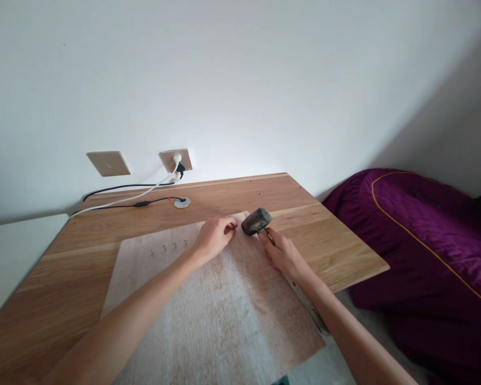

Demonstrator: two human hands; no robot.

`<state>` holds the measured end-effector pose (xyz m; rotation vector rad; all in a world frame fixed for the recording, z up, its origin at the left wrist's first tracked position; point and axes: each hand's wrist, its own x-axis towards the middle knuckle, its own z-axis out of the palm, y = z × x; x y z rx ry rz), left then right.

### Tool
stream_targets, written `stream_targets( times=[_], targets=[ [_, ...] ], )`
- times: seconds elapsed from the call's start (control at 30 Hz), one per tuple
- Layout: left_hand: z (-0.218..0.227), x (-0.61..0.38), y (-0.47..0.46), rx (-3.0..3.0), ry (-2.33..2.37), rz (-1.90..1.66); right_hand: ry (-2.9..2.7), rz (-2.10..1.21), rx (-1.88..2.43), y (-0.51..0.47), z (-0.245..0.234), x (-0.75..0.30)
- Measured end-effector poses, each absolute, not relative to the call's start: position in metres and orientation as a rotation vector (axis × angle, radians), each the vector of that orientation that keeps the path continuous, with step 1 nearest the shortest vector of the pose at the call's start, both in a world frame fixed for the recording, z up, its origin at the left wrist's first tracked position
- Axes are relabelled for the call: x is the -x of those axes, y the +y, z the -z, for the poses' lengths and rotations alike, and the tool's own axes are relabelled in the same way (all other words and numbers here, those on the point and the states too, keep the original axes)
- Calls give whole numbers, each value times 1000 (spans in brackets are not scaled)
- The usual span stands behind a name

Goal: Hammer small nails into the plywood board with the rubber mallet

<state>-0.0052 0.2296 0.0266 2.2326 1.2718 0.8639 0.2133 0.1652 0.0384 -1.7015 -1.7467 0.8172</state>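
My right hand (282,251) is wrapped round the short handle of a mallet (256,221) with a dark, worn cylindrical head. The mallet head is just right of my left hand (214,238), low over the far edge of a pale wooden board (208,299). The fingertips of my left hand are pinched together near that edge; whatever they hold is too small to make out. Several small nails (164,247) stand in a row in the board, left of my left hand. My left forearm covers part of the board.
The board lies on a wooden tabletop (336,240) against a white wall. Black and white cables (142,203) run over its back left, by a round grommet (181,202) and a wall socket (176,160). Purple fabric (385,256) bulges at the right.
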Motion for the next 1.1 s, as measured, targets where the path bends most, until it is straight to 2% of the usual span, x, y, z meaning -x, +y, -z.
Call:
stream_targets(
  times=[0.43, 0.7, 1.1],
  targets=[
    [-11, 5, 229, -2121, 1208, -1020, -1885, -789, 1773, 167, -48, -211],
    [-11, 6, 229, -2055, 1255, -1039, -2131, -496, 1656, 171, -69, -205],
    [-13, 7, 228, -2063, 1210, -1019, -2247, -420, 1665, 168, -75, -193]
  ],
)
